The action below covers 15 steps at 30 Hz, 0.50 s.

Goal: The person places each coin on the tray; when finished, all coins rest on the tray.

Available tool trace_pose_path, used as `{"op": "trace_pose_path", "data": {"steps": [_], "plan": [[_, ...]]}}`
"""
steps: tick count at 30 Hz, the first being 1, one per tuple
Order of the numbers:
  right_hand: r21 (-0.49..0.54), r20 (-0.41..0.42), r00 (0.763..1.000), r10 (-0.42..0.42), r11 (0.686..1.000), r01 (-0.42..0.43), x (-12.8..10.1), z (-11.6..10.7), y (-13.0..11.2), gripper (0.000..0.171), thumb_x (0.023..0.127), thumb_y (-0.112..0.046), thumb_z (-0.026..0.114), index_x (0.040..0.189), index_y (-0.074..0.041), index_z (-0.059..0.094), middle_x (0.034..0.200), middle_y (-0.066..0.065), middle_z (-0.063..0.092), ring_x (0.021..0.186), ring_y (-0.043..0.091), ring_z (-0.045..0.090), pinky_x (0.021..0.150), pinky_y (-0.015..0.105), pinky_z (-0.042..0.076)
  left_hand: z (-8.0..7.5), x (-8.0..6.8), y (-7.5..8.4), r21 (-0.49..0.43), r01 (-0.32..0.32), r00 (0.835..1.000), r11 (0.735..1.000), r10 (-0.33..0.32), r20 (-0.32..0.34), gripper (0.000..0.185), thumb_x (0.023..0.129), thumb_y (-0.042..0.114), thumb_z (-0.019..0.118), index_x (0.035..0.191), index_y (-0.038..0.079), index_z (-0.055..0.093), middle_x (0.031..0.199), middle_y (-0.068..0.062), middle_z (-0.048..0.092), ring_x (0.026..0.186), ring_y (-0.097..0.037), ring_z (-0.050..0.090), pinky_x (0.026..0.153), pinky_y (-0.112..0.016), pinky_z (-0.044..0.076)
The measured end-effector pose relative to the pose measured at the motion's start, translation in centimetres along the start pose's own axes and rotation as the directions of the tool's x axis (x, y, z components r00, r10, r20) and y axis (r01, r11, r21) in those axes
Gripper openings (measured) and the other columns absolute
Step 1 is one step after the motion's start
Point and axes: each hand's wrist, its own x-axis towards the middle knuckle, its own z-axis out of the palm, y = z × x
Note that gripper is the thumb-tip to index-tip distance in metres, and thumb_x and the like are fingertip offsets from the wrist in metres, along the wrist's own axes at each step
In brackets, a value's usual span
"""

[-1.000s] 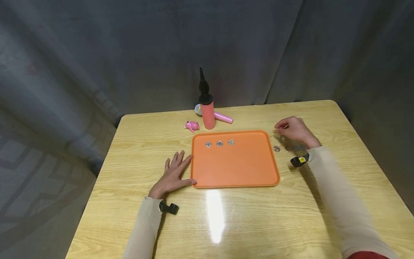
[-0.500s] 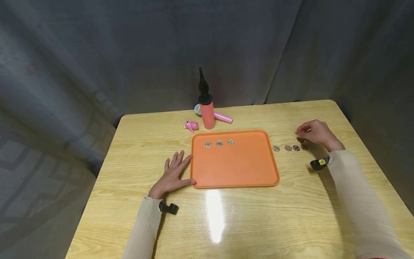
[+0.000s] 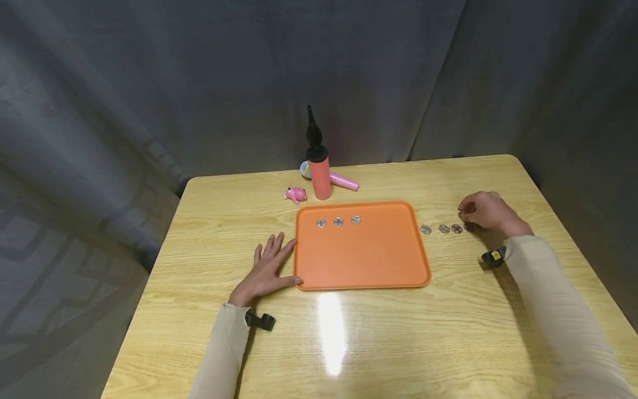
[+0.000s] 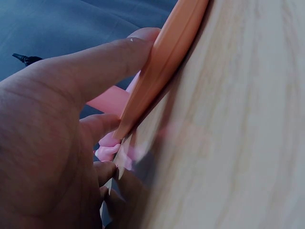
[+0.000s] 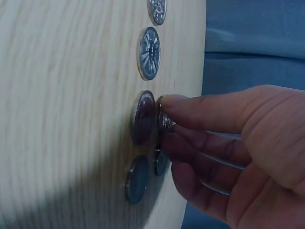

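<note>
My left hand (image 3: 264, 274) lies spread at the left side of an orange tray (image 3: 364, 255). Its thumb (image 4: 138, 43) rests on the tray's rim near the front corner and the index fingertip touches the left edge. Three silver coins stand in a row inside the tray, the middle coin (image 3: 338, 221) among them. To the right of the tray, my right hand (image 3: 490, 213) pinches a coin (image 5: 163, 114) between thumb and fingers, just over the table. Right beside it lie a dark coin (image 5: 144, 118) and another coin (image 5: 137, 180); one more coin (image 5: 162, 161) is partly hidden behind the fingers.
Behind the tray stands a red hand pump (image 3: 322, 177) with a black nozzle. A pink toy microphone (image 3: 344, 181) lies behind it, and a small pink figure (image 3: 296, 194) sits to its left. Several coins form a line beside the tray, its nearest coin (image 3: 426, 229) close to the rim.
My right hand has moved right, away from the tray's edge, over the far end of the coin line, and now pinches a coin. The left hand and tray have stayed put.
</note>
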Motion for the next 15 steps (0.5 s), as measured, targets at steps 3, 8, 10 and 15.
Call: {"op": "trace_pose_path", "data": {"steps": [3,8,10,15], "plan": [[-0.022,-0.009,1.000,-0.008,1.000,0.008,0.04,0.06,-0.22,0.021,0.087,-0.001,0.068,0.104,0.011,0.070,0.093,0.025,0.072,0.075,0.024,0.064,0.065,0.038,0.053,0.03,0.02,-0.04,0.004,-0.002,1.000,1.000,0.002,0.000,0.098,0.085,0.052,0.073,0.162,0.025,0.018,0.170,-0.016,-0.001,0.158,-0.039,-0.009,0.121,-0.066,-0.012],[-0.024,-0.006,1.000,-0.002,1.000,0.002,0.12,-0.08,-0.42,0.018,0.088,0.000,0.068,0.103,0.010,0.071,0.093,0.025,0.073,0.077,0.026,0.065,0.069,0.043,0.054,0.03,0.01,-0.08,-0.008,0.000,1.000,1.000,0.000,0.004,0.098,0.085,0.052,0.073,0.162,0.026,0.018,0.171,-0.014,-0.001,0.158,-0.038,-0.010,0.121,-0.066,-0.012],[-0.013,0.006,1.000,0.008,1.000,-0.008,0.20,-0.16,-0.46,0.018,0.088,0.000,0.068,0.104,0.009,0.071,0.092,0.024,0.073,0.075,0.025,0.064,0.067,0.041,0.054,0.01,0.00,-0.08,-0.015,0.000,1.000,1.000,0.001,0.004,0.097,0.086,0.051,0.073,0.162,0.026,0.019,0.171,-0.014,-0.001,0.158,-0.038,-0.010,0.121,-0.066,-0.012],[0.018,0.036,0.999,0.024,1.000,-0.025,0.48,-0.27,-0.37,0.021,0.089,0.001,0.068,0.107,0.011,0.069,0.091,0.025,0.073,0.071,0.022,0.065,0.065,0.038,0.053,0.05,0.00,-0.17,-0.018,-0.002,1.000,1.000,0.002,0.003,0.097,0.086,0.052,0.073,0.162,0.026,0.019,0.171,-0.015,-0.001,0.158,-0.038,-0.009,0.121,-0.066,-0.012]]}}
